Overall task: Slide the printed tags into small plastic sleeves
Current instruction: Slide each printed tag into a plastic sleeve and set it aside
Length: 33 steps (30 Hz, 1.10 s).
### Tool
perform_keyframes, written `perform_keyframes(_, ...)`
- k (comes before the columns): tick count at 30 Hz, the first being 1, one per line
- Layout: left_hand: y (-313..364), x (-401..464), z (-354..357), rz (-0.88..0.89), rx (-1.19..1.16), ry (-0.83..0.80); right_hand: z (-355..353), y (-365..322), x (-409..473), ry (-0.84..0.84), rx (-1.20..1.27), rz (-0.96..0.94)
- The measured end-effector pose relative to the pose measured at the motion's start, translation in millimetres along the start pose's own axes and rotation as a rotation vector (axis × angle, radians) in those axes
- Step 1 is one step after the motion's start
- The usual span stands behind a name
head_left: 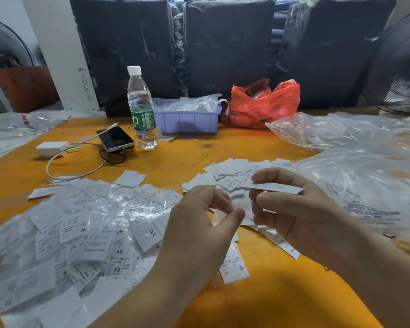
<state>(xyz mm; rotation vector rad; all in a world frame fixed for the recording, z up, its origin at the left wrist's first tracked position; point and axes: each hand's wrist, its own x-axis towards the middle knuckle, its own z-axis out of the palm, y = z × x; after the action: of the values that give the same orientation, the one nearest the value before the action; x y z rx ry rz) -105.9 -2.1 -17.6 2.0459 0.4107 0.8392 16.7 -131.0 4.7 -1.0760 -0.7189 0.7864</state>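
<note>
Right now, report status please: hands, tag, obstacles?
Right hand pinches printed tag. Left hand pinches small plastic sleeve. Tag not yet inside. Nothing blocking.

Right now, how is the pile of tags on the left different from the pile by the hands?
The left pile is bigger and spreads wide; the pile by the hands is smaller. The left pile looks shiny, its tags already inside clear plastic sleeves; the other pile is plain bare paper. Size letters like XS and XXL show on the left pile; print on the other is too blurred to read. Both are white tags lying on the orange table.

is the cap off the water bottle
No, the white cap sits on the water bottle, which stands upright on the table.
</note>
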Motion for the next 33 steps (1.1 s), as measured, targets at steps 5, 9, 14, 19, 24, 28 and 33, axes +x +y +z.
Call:
perform_keyframes(5,0.9,-0.3,-1.1,0.018,0.071,0.029,1.9,-2.1,-0.2,-0.008,0.060,-0.019)
perform_keyframes(9,1.2,0.6,-6.3,0.076,0.093,-0.025,5.5,-3.6,-1.3,-0.040,0.100,-0.031)
perform_keyframes(14,1.2,1.1,-9.5,0.073,0.091,-0.075,5.0,-7.1,-5.1,-0.055,0.126,0.002)
perform_keyframes(19,3.4,-1.6,-8.3,0.118,0.130,-0.097,9.2,-2.7,-6.4,0.175,-0.395,0.071)
perform_keyframes(24,4.2,-3.5,-7.5,0.137,0.148,-0.115,13.7,-1.3,-10.2,0.178,-0.361,0.066)
perform_keyframes(28,5.7,-3.3,-8.1,0.154,0.139,-0.084,14.9,-0.6,-10.2,0.166,-0.377,0.064)
perform_keyframes(33,7.9,-5.6,-6.2,0.096,0.087,-0.175,10.6,-0.4,-7.4,0.161,-0.393,0.030)
